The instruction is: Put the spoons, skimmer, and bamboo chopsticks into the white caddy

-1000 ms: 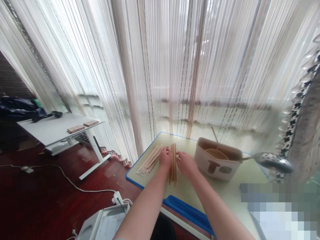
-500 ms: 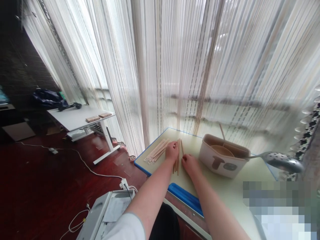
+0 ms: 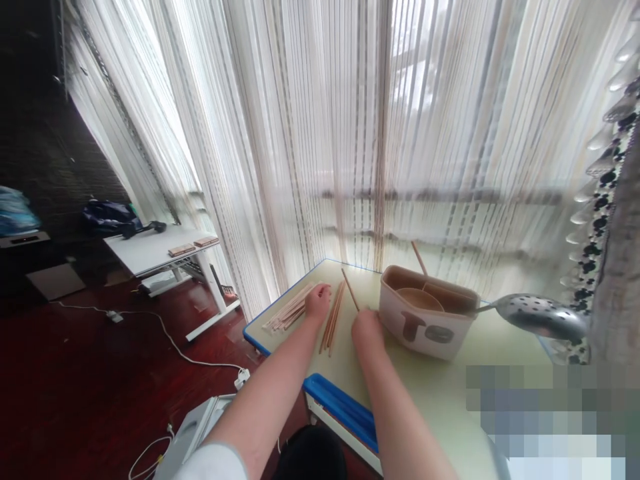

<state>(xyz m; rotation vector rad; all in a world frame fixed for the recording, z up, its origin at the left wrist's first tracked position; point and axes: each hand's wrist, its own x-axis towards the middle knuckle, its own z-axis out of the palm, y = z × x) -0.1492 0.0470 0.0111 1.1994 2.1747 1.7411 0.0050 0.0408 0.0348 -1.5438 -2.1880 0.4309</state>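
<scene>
Chopstick (image 3: 351, 290) is clasped in right hand (image 3: 367, 328) beside caddy (image 3: 424, 341) with jutting skimmer (image 3: 540, 317); left hand (image 3: 318, 303) rests curled, grip unclear.

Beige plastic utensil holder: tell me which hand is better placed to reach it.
Right, I'd judge: the right hand is close beside the utensil holder and holds a thin brown wooden stick. The left hand is farther away, near the pale wooden sticks.

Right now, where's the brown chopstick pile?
In the head view, the pile lies on the table between the left hand and right hand, with the box farther right.
</scene>
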